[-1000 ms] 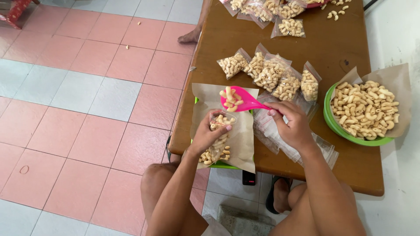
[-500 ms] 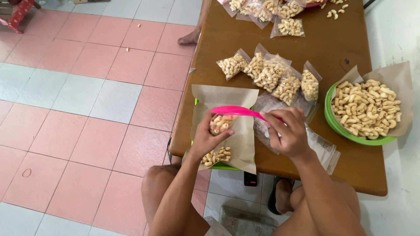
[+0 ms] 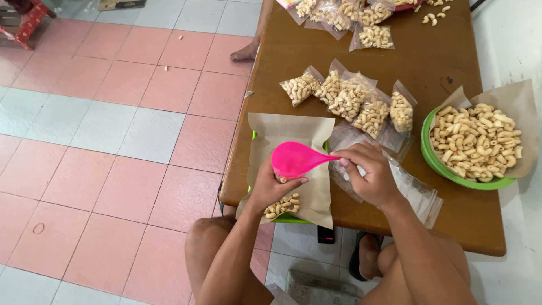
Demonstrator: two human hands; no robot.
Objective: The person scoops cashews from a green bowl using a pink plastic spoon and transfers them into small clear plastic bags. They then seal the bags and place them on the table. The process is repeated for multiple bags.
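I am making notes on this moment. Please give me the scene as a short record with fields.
Left hand: left hand over the paper-lined tray, under the scoop
Right hand: right hand holds the pink scoop by its handle
Tray content: few snack pieces at near end
Filled bags: small clear bags in a row
Bowl: green bowl, full
Surface: brown table

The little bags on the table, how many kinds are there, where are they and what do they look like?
Filled bags: a row of small clear pouches in the middle of the brown table, full of pale curly snacks.
More filled bags: a clear heap at the table's far end.
Empty bags: flat clear stack beside the right hand.
No labels, signs or screens in view.
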